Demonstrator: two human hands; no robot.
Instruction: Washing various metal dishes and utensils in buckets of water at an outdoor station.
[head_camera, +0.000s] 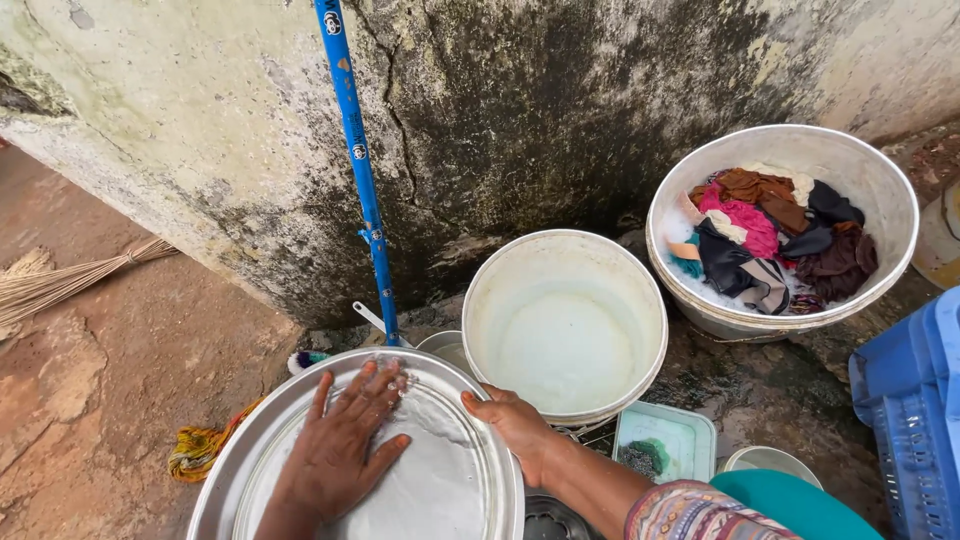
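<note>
Your left hand (340, 450) lay flat, palm down and fingers spread, on the inside of the large metal tray (250, 470) at the bottom centre of the frame. That grip was open and held nothing; it only pressed on the wet surface. Your right hand (515, 425) was closed on the tray's right rim, thumb over the edge, steadying it. The tray sat directly under both hands, tilted somewhat towards you, its round face showing no long axis. The left hand was nearer its middle, the right at its edge.

Just beyond the right hand stood a white bucket (565, 325) holding cloudy water, close to the tray's rim. At the upper right, well apart, a wide white tub (880, 200) held mixed coloured clothes (775, 240) in suds. A small green soap box (665, 440) lay at the lower right of the bucket, and a blue crate (915, 420) stood at the right edge.

The ground was wet stone near the buckets and bare red earth at the left. A stained, cracked wall (550, 100) filled the top, with a blue pipe (355, 150) running down it and a straw broom (60, 280) at the left.
</note>
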